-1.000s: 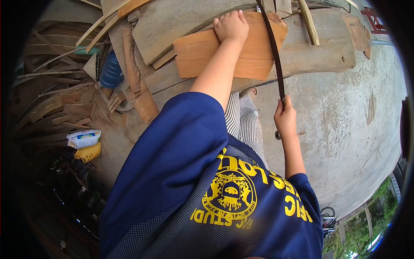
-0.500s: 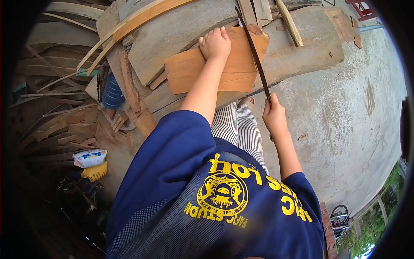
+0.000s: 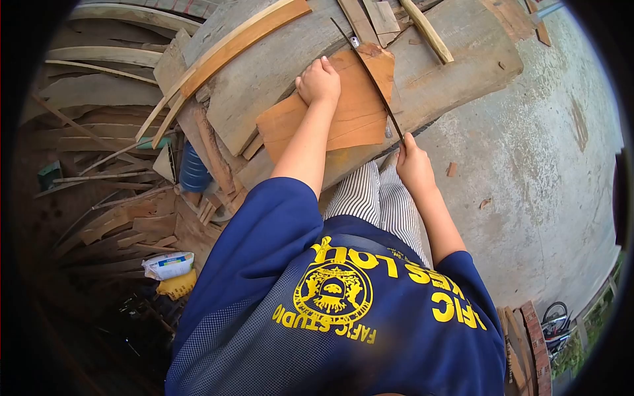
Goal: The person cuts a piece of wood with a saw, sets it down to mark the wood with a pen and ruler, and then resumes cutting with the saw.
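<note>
A flat orange-brown wooden board [image 3: 356, 119] lies across a long, worn grey plank. Near the board's far edge, my left hand [image 3: 319, 82] presses down and grips it, fingers curled. My right hand [image 3: 415, 165] is closed round the near end of a saw [image 3: 376, 86], whose handle is hidden in my fist. The long, thin dark blade crosses the board's right part and reaches past its far edge. Whether the teeth are inside a cut cannot be made out.
Curved wood strips [image 3: 244, 39] lie at the upper left; a pale stick [image 3: 428, 32] rests on the grey plank [image 3: 456, 72]. A blue plastic bottle [image 3: 194, 170], scrap wood and a white sack [image 3: 168, 265] are on the left. Concrete floor [image 3: 515, 152] extends to the right.
The saw and my right hand have shifted slightly, with more blade now beyond the board's far edge. My left hand stays on the board. The whole view has tilted a little.
</note>
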Motion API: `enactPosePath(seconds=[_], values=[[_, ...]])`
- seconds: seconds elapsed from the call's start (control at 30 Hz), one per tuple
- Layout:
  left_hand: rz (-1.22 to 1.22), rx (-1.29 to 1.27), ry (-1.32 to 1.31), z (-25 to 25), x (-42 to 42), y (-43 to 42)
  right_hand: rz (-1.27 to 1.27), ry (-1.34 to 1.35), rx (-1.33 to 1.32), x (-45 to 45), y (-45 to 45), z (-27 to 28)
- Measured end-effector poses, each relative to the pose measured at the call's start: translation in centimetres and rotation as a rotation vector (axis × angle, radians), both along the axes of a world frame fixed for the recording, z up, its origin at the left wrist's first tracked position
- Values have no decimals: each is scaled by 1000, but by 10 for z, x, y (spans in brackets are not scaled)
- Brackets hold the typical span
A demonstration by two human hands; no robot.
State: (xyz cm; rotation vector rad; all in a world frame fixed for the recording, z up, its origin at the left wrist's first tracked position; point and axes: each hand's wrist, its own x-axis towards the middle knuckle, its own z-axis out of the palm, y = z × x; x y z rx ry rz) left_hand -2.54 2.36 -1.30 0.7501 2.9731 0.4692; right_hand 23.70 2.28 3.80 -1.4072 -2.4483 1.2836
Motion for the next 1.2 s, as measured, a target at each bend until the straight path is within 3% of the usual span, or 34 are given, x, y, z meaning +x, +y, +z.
enactPosePath(seconds=[0.2, 0.3, 0.47, 0.6, 0.67, 0.7, 0.77, 0.9, 0.97, 1.2], values=[[-92, -24, 30, 2, 4, 0, -97, -136, -211, 112, -51, 50], [-167, -39, 58, 8, 9, -2, -84, -154, -219, 109, -61, 53], [-137, -66, 72, 8, 7, -1, -50, -24, 16, 18, -21, 7], [-229, -31, 90, 5, 8, -2, -37, -53, -15, 23, -16, -3], [-556, 60, 77, 11, 14, -7, -76, -50, -49, 23, -26, -6], [-569, 49, 78, 9, 13, -14, -108, -44, -71, 21, -29, -4], [-777, -124, 164, 4, 9, -23, -134, -44, -79, 16, -30, -4], [-820, -194, 202, 6, 18, -36, -112, -47, -115, 19, -27, 1], [-741, -182, 100, 14, 20, -32, -126, -30, -141, 26, -28, 7], [-893, -227, 116, 17, 19, -31, -144, 80, -168, 43, -54, 8]])
